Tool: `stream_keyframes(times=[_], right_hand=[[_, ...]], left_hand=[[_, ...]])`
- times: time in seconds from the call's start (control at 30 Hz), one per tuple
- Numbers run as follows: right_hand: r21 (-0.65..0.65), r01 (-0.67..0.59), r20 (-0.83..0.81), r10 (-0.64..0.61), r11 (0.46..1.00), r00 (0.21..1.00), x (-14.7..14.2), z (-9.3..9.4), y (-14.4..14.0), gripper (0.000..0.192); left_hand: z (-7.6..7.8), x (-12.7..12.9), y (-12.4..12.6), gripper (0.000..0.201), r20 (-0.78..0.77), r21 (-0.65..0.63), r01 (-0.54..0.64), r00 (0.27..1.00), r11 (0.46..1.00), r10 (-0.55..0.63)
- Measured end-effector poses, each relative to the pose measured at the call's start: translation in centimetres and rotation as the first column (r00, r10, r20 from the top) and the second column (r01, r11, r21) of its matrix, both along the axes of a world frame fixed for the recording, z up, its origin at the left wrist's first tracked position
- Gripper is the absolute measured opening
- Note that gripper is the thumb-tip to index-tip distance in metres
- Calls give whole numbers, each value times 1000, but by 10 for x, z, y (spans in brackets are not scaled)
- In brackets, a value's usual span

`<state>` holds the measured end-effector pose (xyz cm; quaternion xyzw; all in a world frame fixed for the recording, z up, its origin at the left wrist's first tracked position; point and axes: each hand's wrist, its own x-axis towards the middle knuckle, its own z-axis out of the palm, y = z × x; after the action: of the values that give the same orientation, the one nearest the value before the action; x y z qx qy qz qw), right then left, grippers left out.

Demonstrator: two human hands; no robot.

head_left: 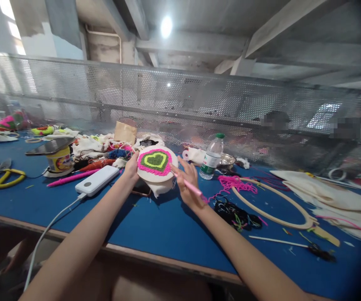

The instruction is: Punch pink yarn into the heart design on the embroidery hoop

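Note:
My left hand (132, 166) grips the left rim of a small embroidery hoop (157, 164) held upright above the blue table (155, 225). White cloth in the hoop carries a heart in green, yellow and pink yarn. My right hand (187, 184) holds a pink punch needle (190, 187) with its tip at the hoop's lower right edge. Pink yarn (233, 182) trails from the needle across the table to the right.
A white power bank (97, 180) with a cable lies left of the hoop. A water bottle (211, 156), a large empty wooden hoop (272, 205), black yarn (236, 213), white cloth (327, 194), scissors (1, 179), a phone on a tub (53, 152) surround it. A perforated metal screen stands behind.

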<state>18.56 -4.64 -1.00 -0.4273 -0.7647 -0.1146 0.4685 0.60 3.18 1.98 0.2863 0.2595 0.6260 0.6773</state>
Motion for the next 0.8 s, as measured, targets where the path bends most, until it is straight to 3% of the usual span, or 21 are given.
stream_keyframes(times=[0.17, 0.4, 0.6, 0.7, 0.8], right_hand=[[-31, -31, -14, 30, 999, 999, -11, -1, -2, 41], [-109, 24, -14, -26, 994, 1000, -9, -9, 5, 40], [-75, 97, -1, -98, 992, 995, -11, -6, 0, 42], [-63, 50, -115, -57, 997, 992, -9, -2, -2, 35], [-71, -84, -251, 64, 994, 966, -10, 2, -6, 22]], left_hand=[[5, -6, 1, 32, -43, 58, -42, 998, 997, 44], [9, 4, -13, 31, -175, 131, -37, 983, 991, 60], [11, 7, -18, 29, -249, 126, -15, 967, 992, 46], [8, 5, -19, 27, -326, 142, -4, 944, 990, 51], [5, 4, -19, 28, -395, 156, 26, 918, 987, 38]])
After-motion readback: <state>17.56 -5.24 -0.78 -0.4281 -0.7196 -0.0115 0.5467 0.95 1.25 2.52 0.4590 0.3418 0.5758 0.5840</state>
